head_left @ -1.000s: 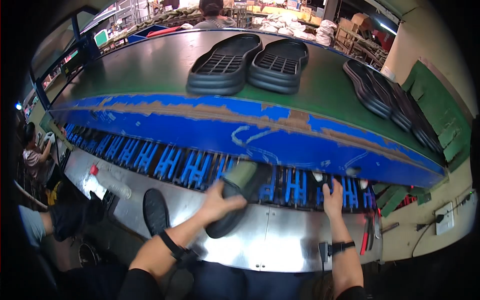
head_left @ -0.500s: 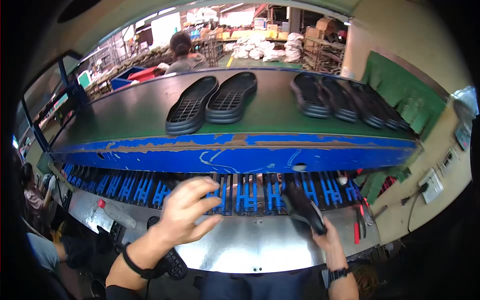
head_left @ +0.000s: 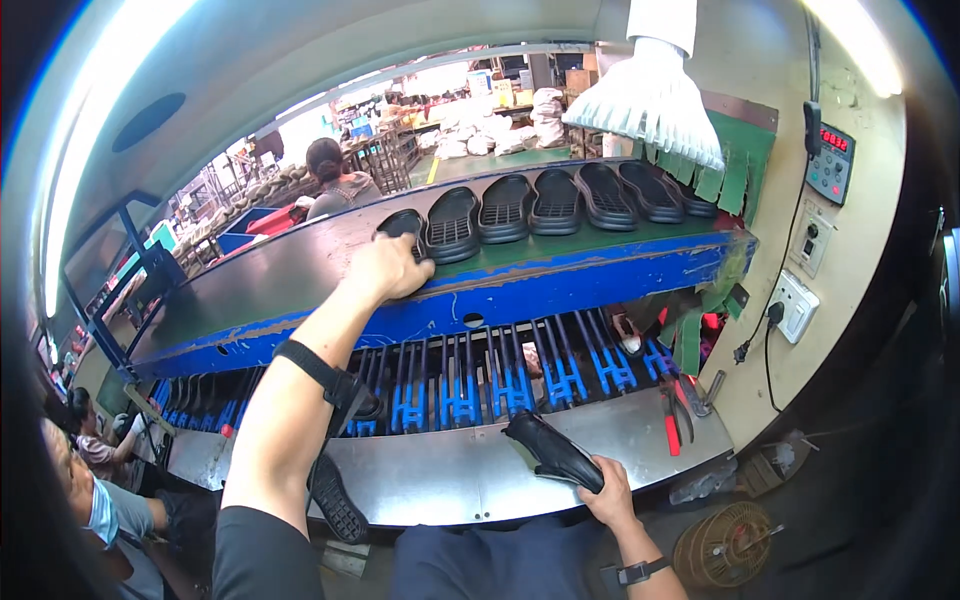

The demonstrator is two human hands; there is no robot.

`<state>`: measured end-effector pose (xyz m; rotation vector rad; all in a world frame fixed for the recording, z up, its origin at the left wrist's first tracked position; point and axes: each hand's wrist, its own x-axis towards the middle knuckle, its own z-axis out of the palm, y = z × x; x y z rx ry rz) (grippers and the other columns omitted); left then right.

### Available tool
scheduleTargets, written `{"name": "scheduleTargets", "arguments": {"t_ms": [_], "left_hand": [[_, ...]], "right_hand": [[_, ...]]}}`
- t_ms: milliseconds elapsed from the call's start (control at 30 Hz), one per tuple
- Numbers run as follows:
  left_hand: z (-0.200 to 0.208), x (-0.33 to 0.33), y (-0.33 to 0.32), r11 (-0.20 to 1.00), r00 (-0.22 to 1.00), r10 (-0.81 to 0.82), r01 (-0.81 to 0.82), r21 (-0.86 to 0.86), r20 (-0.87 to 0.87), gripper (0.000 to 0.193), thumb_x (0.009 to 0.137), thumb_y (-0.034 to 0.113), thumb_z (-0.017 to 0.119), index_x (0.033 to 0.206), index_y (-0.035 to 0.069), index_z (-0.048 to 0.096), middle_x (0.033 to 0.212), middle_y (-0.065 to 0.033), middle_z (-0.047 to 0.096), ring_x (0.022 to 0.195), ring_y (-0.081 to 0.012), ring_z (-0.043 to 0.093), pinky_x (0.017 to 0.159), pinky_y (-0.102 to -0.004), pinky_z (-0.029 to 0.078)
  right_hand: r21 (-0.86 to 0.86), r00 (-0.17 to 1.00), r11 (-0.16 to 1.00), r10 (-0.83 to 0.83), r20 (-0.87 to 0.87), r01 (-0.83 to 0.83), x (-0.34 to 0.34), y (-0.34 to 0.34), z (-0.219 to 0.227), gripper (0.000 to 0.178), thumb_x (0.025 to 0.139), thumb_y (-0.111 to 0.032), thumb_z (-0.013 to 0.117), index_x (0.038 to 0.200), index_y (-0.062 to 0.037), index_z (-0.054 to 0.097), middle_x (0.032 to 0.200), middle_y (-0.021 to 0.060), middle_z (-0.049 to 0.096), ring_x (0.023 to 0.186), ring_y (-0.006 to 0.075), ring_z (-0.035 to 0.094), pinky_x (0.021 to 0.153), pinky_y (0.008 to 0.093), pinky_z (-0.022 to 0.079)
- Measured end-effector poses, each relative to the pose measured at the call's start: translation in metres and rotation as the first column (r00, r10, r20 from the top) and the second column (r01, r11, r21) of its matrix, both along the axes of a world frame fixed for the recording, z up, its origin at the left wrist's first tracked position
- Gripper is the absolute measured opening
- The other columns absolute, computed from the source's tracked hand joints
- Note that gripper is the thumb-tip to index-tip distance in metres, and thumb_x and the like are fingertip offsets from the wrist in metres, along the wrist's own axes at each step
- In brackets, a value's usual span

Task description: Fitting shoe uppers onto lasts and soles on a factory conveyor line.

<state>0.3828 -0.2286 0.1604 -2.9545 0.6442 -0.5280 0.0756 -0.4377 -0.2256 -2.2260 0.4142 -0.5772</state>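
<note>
The right hand (head_left: 612, 497) is grasping a black shoe (head_left: 553, 452) by one end over the metal ledge (head_left: 430, 482), probably leaving the rest uncovered. Beyond, the left hand (head_left: 386, 270) is covering the leftmost sole (head_left: 401, 221) on the belt (head_left: 290, 262), its grip impossible to tell.

Soles (head_left: 453, 225) black, grid-patterned — beam (head_left: 560, 290) blue.

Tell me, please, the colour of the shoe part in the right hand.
The shoe part is mostly black, shown best in the head view.
</note>
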Motion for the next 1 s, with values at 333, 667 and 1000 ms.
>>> {"name": "scheduleTargets", "arguments": {"t_ms": [333, 667, 1000], "left_hand": [[-0.023, 0.038, -0.159, 0.712, 0.701, -0.674, 0.701, -0.049, 0.235, 0.033, 0.085, 0.027, 0.071, 0.105, 0.001, 0.069, 0.105, -0.0202, 0.068, 0.1, -0.0366, 0.066, 0.089, -0.0457, 0.052], [0.043, -0.179, 0.019, 0.294, 0.451, -0.847, 0.839, -0.458, 0.281, 0.017, 0.085, 0.016, 0.076, 0.086, 0.005, 0.063, 0.084, -0.0066, 0.064, 0.074, -0.0183, 0.062, 0.067, -0.0288, 0.048], [-0.317, -0.407, 0.192, 0.643, 0.401, -0.761, 0.37, -0.671, -0.509, 0.019, 0.087, 0.024, 0.072, 0.086, 0.006, 0.069, 0.078, -0.0117, 0.065, 0.076, -0.0292, 0.068, 0.066, -0.0414, 0.055]], "right_hand": [[-0.095, 0.968, 0.991, -0.068, 0.243, 0.093, 0.002, 0.014, -0.01, 0.05, 0.069, -0.015, 0.083, 0.114, -0.0034, 0.066, 0.116, 0.0176, 0.065, 0.104, 0.0379, 0.065, 0.09, 0.0435, 0.055], [-0.091, 0.999, 0.995, -0.049, 0.005, 0.049, -0.001, -0.003, -0.012, 0.061, 0.071, -0.016, 0.081, 0.125, -0.0035, 0.057, 0.118, 0.0195, 0.061, 0.113, 0.0383, 0.058, 0.098, 0.0446, 0.048], [-0.325, 0.933, 0.926, 0.276, 0.232, -0.193, -0.028, 0.06, 0.207, 0.042, 0.076, -0.024, 0.082, 0.109, -0.0021, 0.067, 0.093, 0.0174, 0.071, 0.083, 0.036, 0.069, 0.079, 0.0421, 0.056]]}}
